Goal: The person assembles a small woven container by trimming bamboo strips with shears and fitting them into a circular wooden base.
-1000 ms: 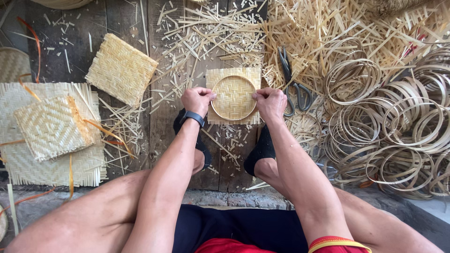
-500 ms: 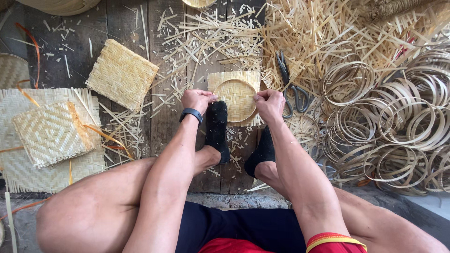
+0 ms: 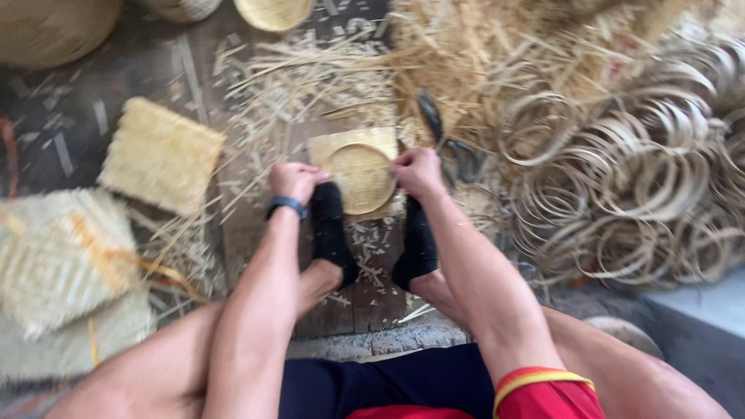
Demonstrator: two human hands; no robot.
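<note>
A small round woven bamboo tray [image 3: 360,177] lies on a square woven mat on the wooden floor. My left hand [image 3: 293,180] grips its left rim, with a dark band on the wrist. My right hand [image 3: 416,171] grips its right rim. Both of my feet in black socks [image 3: 332,230] press against the near edge of the tray, one on each side. The picture is blurred by motion.
A pile of bamboo hoops [image 3: 628,178] fills the right side, with loose bamboo strips [image 3: 481,70] behind. Dark shears [image 3: 454,147] lie right of the tray. Square woven mats [image 3: 159,154] lie at left, with larger ones [image 3: 62,264] nearer me. Baskets [image 3: 273,11] stand at the top.
My left foot has come forward to the tray beside the right one. Both hands stay on the tray's rim. The view has shifted and blurred.
</note>
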